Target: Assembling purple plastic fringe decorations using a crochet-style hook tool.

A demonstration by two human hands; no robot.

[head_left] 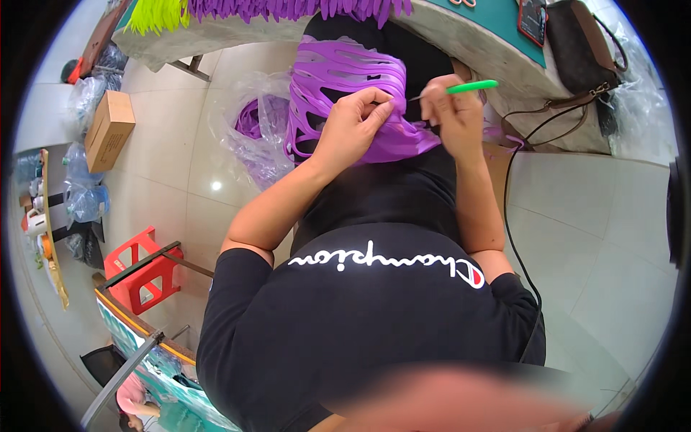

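Across my lap lies a bundle of purple, rubbery sheets (349, 57) with long cut-out openings and thin strands. My left hand (356, 122) pinches the edge of this purple material between thumb and fingertips. Just to its right, my right hand (455, 108) is closed around a slim tool with a green handle (471, 87). A thin metal tip points left from my fingers toward the purple edge; its exact shape is too small to tell. Loose purple folds (403, 144) hang below both hands.
A clear plastic bag (252, 137) with purple pieces lies on the floor at left. Ahead, a table (252, 32) bears purple and lime-green strips, a phone (531, 21) and a brown handbag (584, 47). A black cable (508, 194) runs down the right. A red stool (147, 270) stands at left.
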